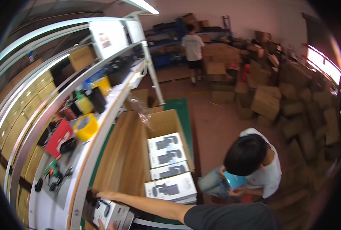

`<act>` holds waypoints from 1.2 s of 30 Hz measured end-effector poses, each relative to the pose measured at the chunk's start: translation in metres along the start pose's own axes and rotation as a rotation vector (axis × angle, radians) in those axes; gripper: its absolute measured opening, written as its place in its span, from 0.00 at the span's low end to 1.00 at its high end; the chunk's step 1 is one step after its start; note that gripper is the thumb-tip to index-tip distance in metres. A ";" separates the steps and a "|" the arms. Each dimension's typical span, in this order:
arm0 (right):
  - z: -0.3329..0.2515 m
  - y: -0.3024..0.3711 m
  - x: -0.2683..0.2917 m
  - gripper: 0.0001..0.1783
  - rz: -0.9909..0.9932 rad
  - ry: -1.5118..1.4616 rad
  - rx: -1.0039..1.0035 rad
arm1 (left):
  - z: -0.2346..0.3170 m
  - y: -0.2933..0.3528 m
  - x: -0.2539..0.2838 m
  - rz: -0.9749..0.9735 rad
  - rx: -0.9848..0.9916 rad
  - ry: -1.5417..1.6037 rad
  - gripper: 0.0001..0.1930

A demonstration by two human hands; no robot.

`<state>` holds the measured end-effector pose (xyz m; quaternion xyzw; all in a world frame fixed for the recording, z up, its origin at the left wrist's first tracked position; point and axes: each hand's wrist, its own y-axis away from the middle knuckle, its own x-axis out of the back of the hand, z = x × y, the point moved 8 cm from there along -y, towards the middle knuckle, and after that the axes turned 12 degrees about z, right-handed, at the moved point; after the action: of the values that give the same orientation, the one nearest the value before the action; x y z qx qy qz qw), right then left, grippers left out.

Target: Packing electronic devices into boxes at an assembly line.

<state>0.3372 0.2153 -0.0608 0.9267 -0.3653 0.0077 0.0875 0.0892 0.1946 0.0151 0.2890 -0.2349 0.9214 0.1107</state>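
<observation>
My right arm, in a dark sleeve, reaches across from the lower right. My right hand [106, 194] is bent at the far end of a white printed box [111, 212], by something dark [91, 196] I cannot make out. At the lower edge, fingers of my left hand [106, 225] press against the near side of that box; the rest of the hand is cut off. Beyond my forearm stands an open carton [166, 119] holding several white boxes [171, 188] printed with a dark device.
At left runs a shelf [82, 168] carrying yellow tape [86, 127], a red panel [59, 138] and bottles. A seated person [260, 165] holds a blue item [234, 179] at right; another person [193, 48] stands farther back. Cardboard boxes [266, 102] pile up behind.
</observation>
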 end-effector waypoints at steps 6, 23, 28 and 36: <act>0.009 0.088 0.008 0.36 -0.161 -0.387 0.095 | 0.024 0.069 0.035 -0.039 -0.167 0.146 0.23; -0.037 0.365 0.013 0.33 -0.188 0.450 1.099 | 0.078 0.159 0.065 -0.712 -1.018 -0.472 0.60; -0.042 0.366 0.039 0.28 -0.142 0.427 1.210 | 0.110 0.153 0.057 -0.714 -0.754 -0.256 0.53; -0.042 0.326 0.189 0.28 0.293 -0.244 0.735 | 0.051 0.134 0.056 -0.376 0.306 0.736 0.35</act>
<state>0.2567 -0.1398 0.0465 0.8286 -0.4741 0.0400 -0.2952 0.0233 0.0575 0.0354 -0.0076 0.0160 0.9510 0.3086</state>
